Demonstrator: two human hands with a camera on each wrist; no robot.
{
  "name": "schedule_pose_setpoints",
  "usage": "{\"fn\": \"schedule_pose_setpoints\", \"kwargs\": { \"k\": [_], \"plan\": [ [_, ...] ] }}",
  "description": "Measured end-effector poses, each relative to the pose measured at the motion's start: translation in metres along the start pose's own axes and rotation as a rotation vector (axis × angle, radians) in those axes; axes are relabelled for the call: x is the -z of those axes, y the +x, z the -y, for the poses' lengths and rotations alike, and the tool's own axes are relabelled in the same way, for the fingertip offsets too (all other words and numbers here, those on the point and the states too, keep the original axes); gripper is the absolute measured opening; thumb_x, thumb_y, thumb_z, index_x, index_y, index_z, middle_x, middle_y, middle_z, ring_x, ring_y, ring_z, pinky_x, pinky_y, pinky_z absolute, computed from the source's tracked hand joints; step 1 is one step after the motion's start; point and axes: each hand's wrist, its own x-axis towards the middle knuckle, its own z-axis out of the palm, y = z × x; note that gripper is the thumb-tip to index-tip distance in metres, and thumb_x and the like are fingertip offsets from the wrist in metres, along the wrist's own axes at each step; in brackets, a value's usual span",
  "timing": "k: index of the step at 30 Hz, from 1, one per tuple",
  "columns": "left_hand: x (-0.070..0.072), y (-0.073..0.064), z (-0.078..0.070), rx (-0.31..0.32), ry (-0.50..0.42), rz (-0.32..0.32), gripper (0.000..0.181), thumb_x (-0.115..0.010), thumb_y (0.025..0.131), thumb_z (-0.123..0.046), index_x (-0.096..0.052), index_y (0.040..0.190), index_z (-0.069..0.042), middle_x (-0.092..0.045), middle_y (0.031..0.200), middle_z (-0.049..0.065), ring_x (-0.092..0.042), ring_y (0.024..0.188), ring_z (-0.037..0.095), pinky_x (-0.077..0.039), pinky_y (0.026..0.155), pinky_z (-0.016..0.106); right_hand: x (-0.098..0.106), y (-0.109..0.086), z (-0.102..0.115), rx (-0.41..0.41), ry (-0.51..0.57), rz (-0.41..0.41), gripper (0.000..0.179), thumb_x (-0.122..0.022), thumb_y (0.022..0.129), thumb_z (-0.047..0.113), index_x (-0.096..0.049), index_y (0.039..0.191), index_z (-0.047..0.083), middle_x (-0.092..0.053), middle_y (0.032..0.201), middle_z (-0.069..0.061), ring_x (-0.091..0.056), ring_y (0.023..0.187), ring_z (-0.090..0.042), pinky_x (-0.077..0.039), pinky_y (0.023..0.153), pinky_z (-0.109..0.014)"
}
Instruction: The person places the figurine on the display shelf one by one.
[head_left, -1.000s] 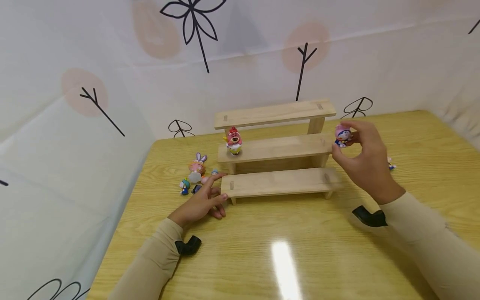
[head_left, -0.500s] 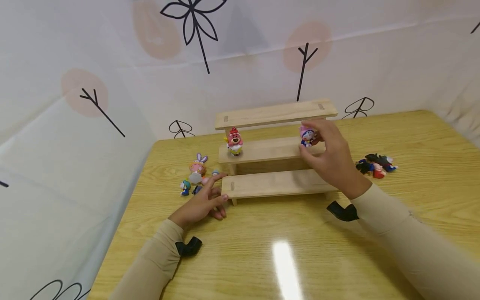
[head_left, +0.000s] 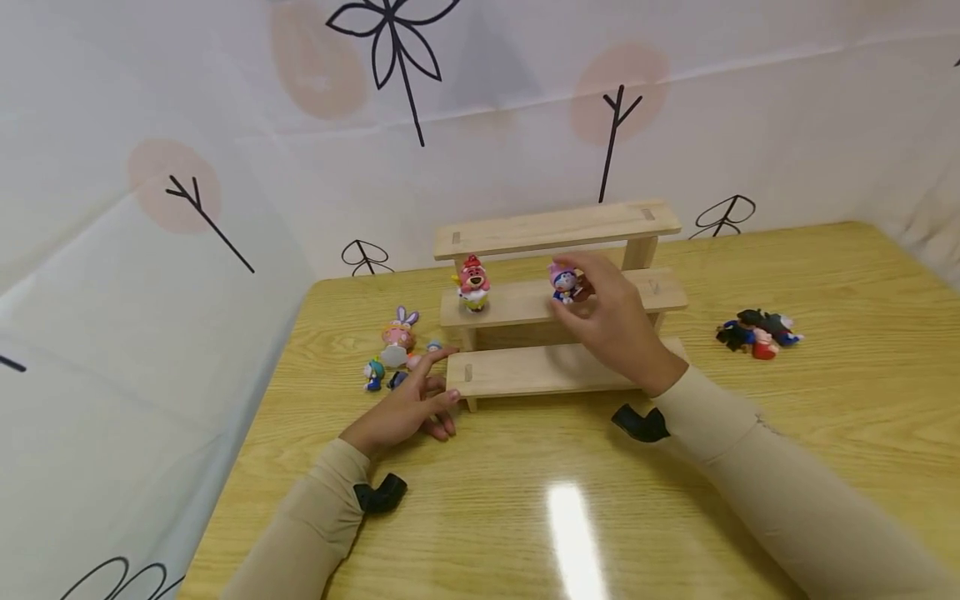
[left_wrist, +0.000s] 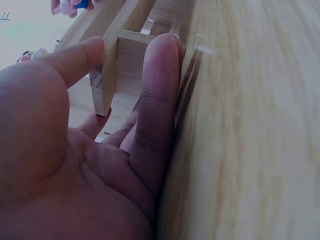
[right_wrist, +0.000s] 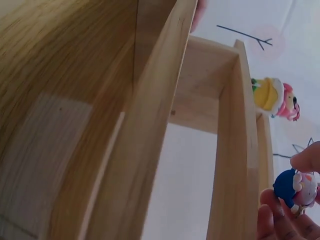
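My right hand (head_left: 611, 312) pinches a small figurine (head_left: 562, 283) with a pink hood and blue body between thumb and fingers, at the middle step of the three-step wooden display shelf (head_left: 517, 371). In the right wrist view the figurine's blue base (right_wrist: 286, 186) shows close by the step's edge. My left hand (head_left: 405, 408) grips the left end of the lowest step, thumb on one side and a fingertip on the other, as the left wrist view shows. On the middle step's left end stands a pink bear figurine (head_left: 473, 285) with a red top and yellow-and-white base.
Left of the shelf lie several figurines, among them a rabbit-eared one (head_left: 399, 332) and a teal-capped one (head_left: 373, 373). A pile of dark and red figurines (head_left: 761, 332) lies to its right. A patterned white cloth (head_left: 525, 150) hangs behind the wooden table (head_left: 465, 517).
My right hand has carried the pink-hooded figurine leftward from the shelf's right end to the middle of the middle step. The left hand stays at the lowest step's end.
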Motion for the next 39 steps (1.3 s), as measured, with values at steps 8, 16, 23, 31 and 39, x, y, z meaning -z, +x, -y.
{"fn": "schedule_pose_setpoints", "kwargs": {
  "k": [8,16,23,31,39],
  "plan": [
    [0.000,0.001,0.001,-0.007,0.000,-0.007,0.068,-0.056,0.104,-0.032,-0.014,0.158,-0.034,-0.059,0.114,0.022,-0.070,0.077,0.025,-0.062,0.068,0.039,-0.018,0.008,0.002,-0.015,0.014,0.043,0.053,-0.077,0.087,0.003,-0.055,0.135,-0.001,-0.060,0.122,-0.019,-0.064,0.093,-0.024,-0.059,0.074,-0.035],
    [0.001,0.001,0.005,0.005,-0.001,-0.005,0.067,-0.056,0.104,-0.032,-0.015,0.157,-0.037,-0.059,0.115,0.021,-0.070,0.076,0.023,-0.062,0.069,0.039,-0.028,0.011,0.003,-0.032,0.017,0.067,0.052,-0.076,0.088,0.006,-0.055,0.135,0.000,-0.060,0.123,-0.019,-0.064,0.093,-0.023,-0.058,0.074,-0.035],
    [0.001,0.002,0.003,-0.006,-0.010,-0.013,0.068,-0.056,0.104,-0.032,-0.015,0.158,-0.036,-0.059,0.115,0.020,-0.070,0.077,0.024,-0.062,0.069,0.039,-0.037,0.017,0.003,-0.019,0.014,0.076,0.051,-0.075,0.089,0.006,-0.054,0.135,-0.001,-0.058,0.123,-0.019,-0.062,0.097,-0.025,-0.059,0.076,-0.035],
    [0.000,0.002,0.002,0.009,-0.008,-0.009,0.068,-0.056,0.104,-0.032,-0.015,0.158,-0.036,-0.059,0.116,0.019,-0.070,0.077,0.024,-0.062,0.070,0.040,-0.042,0.021,0.008,-0.073,0.021,0.128,0.051,-0.074,0.090,0.005,-0.051,0.135,0.000,-0.055,0.127,-0.020,-0.060,0.106,-0.029,-0.059,0.083,-0.038],
    [0.000,0.001,0.000,0.006,-0.004,-0.009,0.067,-0.054,0.105,-0.031,-0.015,0.158,-0.036,-0.058,0.114,0.021,-0.070,0.077,0.024,-0.062,0.070,0.039,-0.046,0.025,0.010,-0.102,-0.039,0.175,0.051,-0.072,0.092,0.008,-0.048,0.136,-0.001,-0.053,0.130,-0.021,-0.056,0.117,-0.033,-0.054,0.096,-0.046]
  ]
}}
